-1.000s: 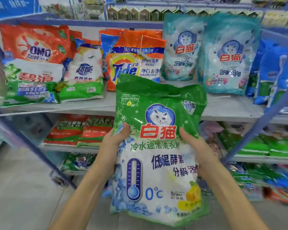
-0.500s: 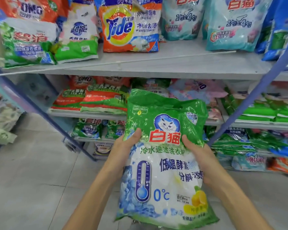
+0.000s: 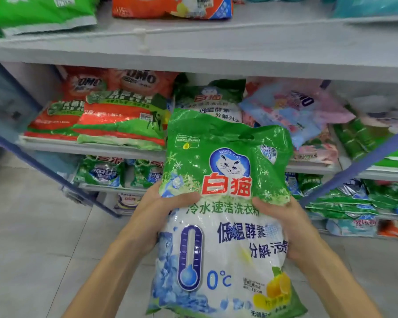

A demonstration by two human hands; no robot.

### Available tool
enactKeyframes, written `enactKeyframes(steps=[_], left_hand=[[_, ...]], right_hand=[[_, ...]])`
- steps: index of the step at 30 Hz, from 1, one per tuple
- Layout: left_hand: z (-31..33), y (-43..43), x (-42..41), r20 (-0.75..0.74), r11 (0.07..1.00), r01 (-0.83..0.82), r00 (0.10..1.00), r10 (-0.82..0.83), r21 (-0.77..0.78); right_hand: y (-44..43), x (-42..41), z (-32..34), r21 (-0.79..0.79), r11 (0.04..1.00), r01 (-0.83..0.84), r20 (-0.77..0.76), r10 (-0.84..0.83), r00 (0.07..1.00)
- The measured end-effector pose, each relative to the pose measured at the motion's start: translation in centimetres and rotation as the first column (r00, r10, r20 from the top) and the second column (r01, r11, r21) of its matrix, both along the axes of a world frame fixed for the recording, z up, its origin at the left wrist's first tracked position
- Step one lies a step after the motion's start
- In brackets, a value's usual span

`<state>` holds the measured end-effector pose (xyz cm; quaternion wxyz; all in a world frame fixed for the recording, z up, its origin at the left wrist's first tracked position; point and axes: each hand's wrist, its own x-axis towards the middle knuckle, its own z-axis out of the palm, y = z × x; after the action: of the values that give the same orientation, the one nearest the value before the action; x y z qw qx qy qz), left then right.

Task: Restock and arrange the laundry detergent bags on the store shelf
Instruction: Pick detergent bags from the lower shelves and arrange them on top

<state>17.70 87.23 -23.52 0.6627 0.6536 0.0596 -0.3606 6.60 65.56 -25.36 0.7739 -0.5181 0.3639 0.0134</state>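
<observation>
I hold a green and white detergent bag [image 3: 223, 216] with a cat logo and a blue thermometer upright in front of me. My left hand [image 3: 163, 214] grips its left edge, thumb across the front. My right hand [image 3: 285, 223] grips its right edge the same way. Behind the bag's top, on the middle shelf [image 3: 90, 145], lies a matching green cat bag [image 3: 211, 99]. Red and green bags [image 3: 115, 120] are stacked to its left, and a pink and blue bag [image 3: 292, 109] lies slanted to its right.
The grey upper shelf [image 3: 193, 49] runs across the top with bags on it. Lower shelves hold green bags [image 3: 101, 173] and more green bags [image 3: 345, 198]. Blue diagonal frame bars [image 3: 354, 166] cross at right and left. Grey tiled floor [image 3: 32, 237] lies at left.
My view has dropped from the upper shelf to the middle and lower shelves and come closer. The bag stays held in both hands and now sits in front of the middle shelf.
</observation>
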Motion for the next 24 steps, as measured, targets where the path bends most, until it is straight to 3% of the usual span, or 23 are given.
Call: enactKeyframes(steps=[5, 12, 16, 19, 22, 24], left_hand=[[-2.7, -1.9, 5.6, 0.035, 1.000, 0.009, 0.999, -0.008, -0.021], [-2.4, -5.6, 14.2, 0.274, 0.992, -0.110, 0.957, 0.090, 0.058], [-1.5, -9.9, 19.4, 0.484, 0.977, -0.213, 0.856, 0.184, 0.006], [-1.5, -11.7, 23.6, 0.642, 0.951, -0.272, 0.757, 0.119, 0.144], [-2.7, -13.3, 27.2, 0.713, 0.937, -0.252, 0.701, 0.004, 0.242], [-3.8, -14.3, 28.4, 0.709, 0.879, -0.238, 0.690, -0.146, 0.412]], right_hand=[[-1.1, 4.8, -1.0, -0.061, 0.998, 0.015, 0.091, -0.010, 0.996], [-4.6, 14.4, -3.0, -0.142, 0.988, 0.058, 0.152, -0.037, 0.988], [-7.0, 21.1, -2.1, -0.190, 0.979, 0.066, 0.226, -0.022, 0.974], [-8.9, 25.8, -2.0, -0.257, 0.967, -0.001, 0.236, 0.064, 0.970], [-10.2, 29.9, -2.4, -0.514, 0.858, 0.015, 0.112, 0.050, 0.992], [-10.2, 31.5, -3.0, -0.667, 0.743, -0.053, -0.001, 0.069, 0.998]])
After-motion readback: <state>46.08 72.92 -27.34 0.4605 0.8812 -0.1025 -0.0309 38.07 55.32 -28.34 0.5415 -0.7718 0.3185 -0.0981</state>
